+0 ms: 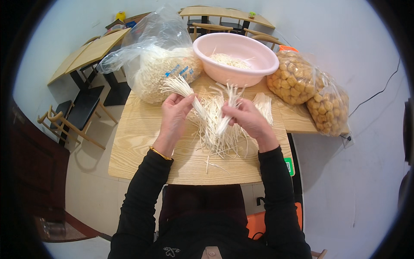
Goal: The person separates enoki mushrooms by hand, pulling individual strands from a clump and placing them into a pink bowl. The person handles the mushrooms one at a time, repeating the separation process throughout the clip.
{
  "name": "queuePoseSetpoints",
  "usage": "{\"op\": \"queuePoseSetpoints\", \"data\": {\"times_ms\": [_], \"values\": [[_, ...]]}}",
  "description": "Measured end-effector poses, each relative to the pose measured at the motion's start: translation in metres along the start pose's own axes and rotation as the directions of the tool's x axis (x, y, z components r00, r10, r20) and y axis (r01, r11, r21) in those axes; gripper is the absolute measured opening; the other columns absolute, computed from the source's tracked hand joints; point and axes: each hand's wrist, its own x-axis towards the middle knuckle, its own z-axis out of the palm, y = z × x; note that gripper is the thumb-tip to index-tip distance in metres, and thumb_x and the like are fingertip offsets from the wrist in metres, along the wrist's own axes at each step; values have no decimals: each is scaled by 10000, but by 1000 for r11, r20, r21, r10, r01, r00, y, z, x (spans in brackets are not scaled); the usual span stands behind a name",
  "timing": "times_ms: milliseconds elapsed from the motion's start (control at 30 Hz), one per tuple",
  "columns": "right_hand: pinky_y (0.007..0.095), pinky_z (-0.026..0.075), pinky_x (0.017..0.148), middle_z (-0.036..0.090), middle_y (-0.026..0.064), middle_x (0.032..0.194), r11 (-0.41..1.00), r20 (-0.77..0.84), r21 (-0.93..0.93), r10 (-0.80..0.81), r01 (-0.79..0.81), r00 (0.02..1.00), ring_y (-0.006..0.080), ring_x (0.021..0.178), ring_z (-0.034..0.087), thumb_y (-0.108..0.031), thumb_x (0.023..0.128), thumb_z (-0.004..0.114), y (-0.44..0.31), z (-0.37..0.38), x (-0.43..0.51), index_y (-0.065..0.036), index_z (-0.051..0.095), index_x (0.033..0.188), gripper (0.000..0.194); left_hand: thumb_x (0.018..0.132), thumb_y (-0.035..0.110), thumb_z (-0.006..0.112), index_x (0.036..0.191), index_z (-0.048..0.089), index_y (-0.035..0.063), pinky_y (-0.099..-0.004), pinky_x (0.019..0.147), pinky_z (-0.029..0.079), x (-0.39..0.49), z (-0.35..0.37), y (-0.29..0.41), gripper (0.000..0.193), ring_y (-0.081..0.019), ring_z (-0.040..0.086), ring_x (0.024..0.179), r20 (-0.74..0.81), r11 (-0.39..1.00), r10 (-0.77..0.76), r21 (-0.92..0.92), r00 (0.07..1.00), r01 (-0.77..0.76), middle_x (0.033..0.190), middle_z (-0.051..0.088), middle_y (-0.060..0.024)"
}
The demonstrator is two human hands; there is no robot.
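Enoki mushrooms lie in a loose pile on the wooden table. Above the pile's left side, my left hand grips a bundle of enoki between thumb and fingers. My right hand is closed around a second, smaller clump over the pile's right side. Another bunch of enoki lies just beyond my right hand. Behind the pile, a pink plastic basin holds some separated strands. A large clear plastic bag full of enoki stands at the table's back left.
Two clear bags of golden fried tofu puffs sit at the right near the wall. An orange container shows behind them. A green card is on the table's right edge. Other tables and chairs stand left and behind.
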Motion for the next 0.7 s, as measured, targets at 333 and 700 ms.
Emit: {"op": "queuePoseSetpoints", "data": {"times_ms": [333, 700], "values": [[294, 470, 619, 610, 94, 843, 455, -231, -853, -767, 254, 598, 184, 753, 586, -239, 823, 716, -2, 12, 6, 21, 624, 938, 298, 888, 62, 608, 1225, 531, 10, -389, 877, 548, -13, 19, 7, 349, -236, 631, 1033, 321, 992, -109, -23, 941, 123, 1095, 623, -114], [200, 455, 653, 629, 8, 777, 967, -105, 24, -249, 253, 963, 54, 708, 563, -137, 866, 678, 4, 21, 5, -4, 626, 882, 144, 829, 64, 692, 1155, 591, 18, -283, 838, 499, -15, 20, -5, 344, -142, 632, 935, 379, 979, -100, 200, 920, 24, 1032, 646, -80]]}}
